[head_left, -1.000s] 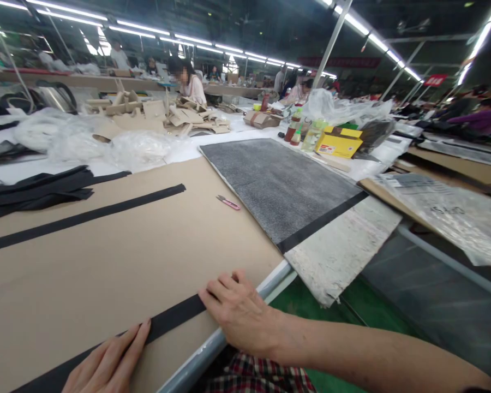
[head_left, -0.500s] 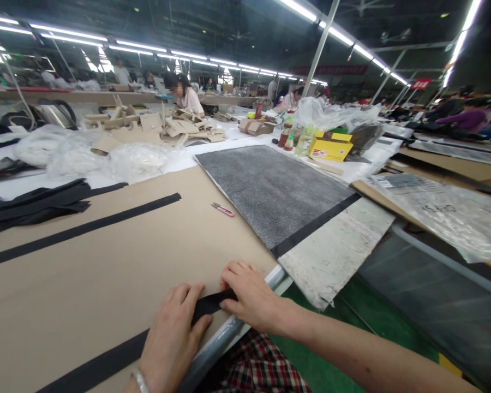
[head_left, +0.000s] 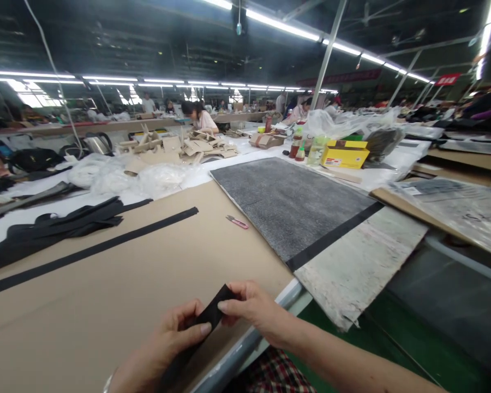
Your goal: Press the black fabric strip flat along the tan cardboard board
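Note:
A black fabric strip point(head_left: 213, 312) is pinched between both hands, its end lifted off the brown board at the near table edge. My left hand point(head_left: 175, 330) grips it a little way down, thumb on top. At the strip's tip, my right hand point(head_left: 247, 305) is closed with thumb and fingers on it. The rest of the strip runs toward me, partly hidden behind my left hand. Another black strip point(head_left: 94, 250) lies flat across the brown board point(head_left: 106, 305). Pink thread snips point(head_left: 237, 221) rest on the board beyond my hands.
A dark grey felt sheet point(head_left: 286, 202) with a black band lies to the right over a pale worn board point(head_left: 364, 262). Black strips point(head_left: 65, 224) are piled at left. Behind are plastic bags point(head_left: 147, 180), cardboard pieces point(head_left: 188, 146), bottles and a yellow box point(head_left: 344, 154). People sit farther back.
The strip's end was lying on the board; both hands have now raised and tilted it. The camera view has shifted left and upward.

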The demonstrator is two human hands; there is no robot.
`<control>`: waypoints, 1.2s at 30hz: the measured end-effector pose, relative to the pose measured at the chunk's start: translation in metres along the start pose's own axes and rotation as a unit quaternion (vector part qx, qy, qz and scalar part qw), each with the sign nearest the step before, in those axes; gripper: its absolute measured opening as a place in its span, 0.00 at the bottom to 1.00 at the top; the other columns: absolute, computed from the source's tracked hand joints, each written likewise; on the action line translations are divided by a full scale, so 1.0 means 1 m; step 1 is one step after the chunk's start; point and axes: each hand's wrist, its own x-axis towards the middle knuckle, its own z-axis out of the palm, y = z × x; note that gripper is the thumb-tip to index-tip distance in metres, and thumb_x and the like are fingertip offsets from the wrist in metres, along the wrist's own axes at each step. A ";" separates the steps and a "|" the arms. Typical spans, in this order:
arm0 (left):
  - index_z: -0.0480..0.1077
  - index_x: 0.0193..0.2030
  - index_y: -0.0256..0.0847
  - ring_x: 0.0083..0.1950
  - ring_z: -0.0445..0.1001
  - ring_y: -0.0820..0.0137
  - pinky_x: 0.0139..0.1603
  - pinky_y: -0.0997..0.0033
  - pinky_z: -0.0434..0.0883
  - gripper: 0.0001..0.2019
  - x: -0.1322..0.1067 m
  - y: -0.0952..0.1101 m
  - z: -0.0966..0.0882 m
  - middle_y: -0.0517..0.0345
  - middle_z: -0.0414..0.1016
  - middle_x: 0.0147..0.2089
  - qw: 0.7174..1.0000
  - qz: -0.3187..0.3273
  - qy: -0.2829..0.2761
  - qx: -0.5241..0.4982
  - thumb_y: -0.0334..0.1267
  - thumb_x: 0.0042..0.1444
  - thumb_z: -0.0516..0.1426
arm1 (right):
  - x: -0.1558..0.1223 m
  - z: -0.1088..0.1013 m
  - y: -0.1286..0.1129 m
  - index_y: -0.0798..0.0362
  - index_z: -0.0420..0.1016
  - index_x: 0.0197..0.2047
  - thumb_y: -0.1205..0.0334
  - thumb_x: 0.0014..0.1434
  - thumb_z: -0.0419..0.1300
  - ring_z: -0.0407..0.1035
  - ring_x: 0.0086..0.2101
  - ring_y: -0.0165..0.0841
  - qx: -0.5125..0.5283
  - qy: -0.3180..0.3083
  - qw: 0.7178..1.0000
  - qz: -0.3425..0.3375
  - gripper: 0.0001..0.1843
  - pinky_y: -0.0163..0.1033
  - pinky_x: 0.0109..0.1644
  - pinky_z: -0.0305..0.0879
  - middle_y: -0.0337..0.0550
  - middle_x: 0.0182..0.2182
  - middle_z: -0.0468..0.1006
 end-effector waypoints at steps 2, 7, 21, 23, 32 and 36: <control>0.67 0.35 0.39 0.39 0.69 0.68 0.43 0.70 0.66 0.14 -0.007 -0.001 -0.001 0.56 0.72 0.35 0.998 0.038 0.042 0.031 0.48 0.52 0.58 | 0.001 0.014 -0.003 0.59 0.71 0.32 0.53 0.47 0.63 0.65 0.23 0.27 0.029 0.006 1.000 0.008 0.17 0.33 0.32 0.60 0.39 0.22 0.71; 0.68 0.44 0.45 0.44 0.72 0.66 0.47 0.67 0.68 0.14 -0.015 -0.016 -0.003 0.57 0.73 0.42 0.888 0.194 0.315 0.274 0.49 0.54 0.58 | 0.007 0.038 -0.005 0.59 0.69 0.33 0.55 0.46 0.61 0.66 0.21 0.26 0.026 0.004 1.000 0.005 0.15 0.31 0.28 0.61 0.39 0.21 0.71; 0.67 0.46 0.47 0.43 0.73 0.73 0.45 0.76 0.70 0.07 -0.027 -0.027 -0.010 0.61 0.73 0.41 0.725 0.352 0.340 0.485 0.37 0.63 0.51 | 0.015 0.053 0.011 0.58 0.71 0.33 0.64 0.50 0.54 0.63 0.24 0.26 -0.099 -0.007 0.992 -0.079 0.08 0.30 0.27 0.61 0.37 0.23 0.70; 0.67 0.46 0.47 0.42 0.73 0.74 0.43 0.78 0.70 0.07 -0.030 -0.025 -0.010 0.62 0.73 0.40 0.727 0.351 0.337 0.484 0.37 0.64 0.51 | 0.016 0.053 0.011 0.57 0.71 0.32 0.65 0.51 0.54 0.62 0.24 0.26 -0.120 -0.009 0.989 -0.085 0.07 0.30 0.27 0.59 0.37 0.23 0.69; 0.67 0.45 0.46 0.40 0.73 0.74 0.42 0.76 0.71 0.07 -0.034 -0.029 -0.011 0.62 0.74 0.39 0.718 0.347 0.338 0.500 0.35 0.64 0.50 | 0.011 0.051 0.005 0.56 0.67 0.25 0.67 0.53 0.55 0.57 0.28 0.26 -0.249 0.014 0.956 -0.153 0.06 0.31 0.30 0.52 0.35 0.24 0.62; 0.67 0.43 0.45 0.37 0.72 0.70 0.39 0.70 0.71 0.08 -0.033 -0.027 -0.007 0.60 0.73 0.37 0.689 0.356 0.344 0.529 0.34 0.64 0.48 | 0.010 0.052 0.005 0.56 0.66 0.26 0.67 0.53 0.54 0.56 0.27 0.26 -0.227 0.000 0.964 -0.138 0.05 0.31 0.30 0.52 0.34 0.23 0.61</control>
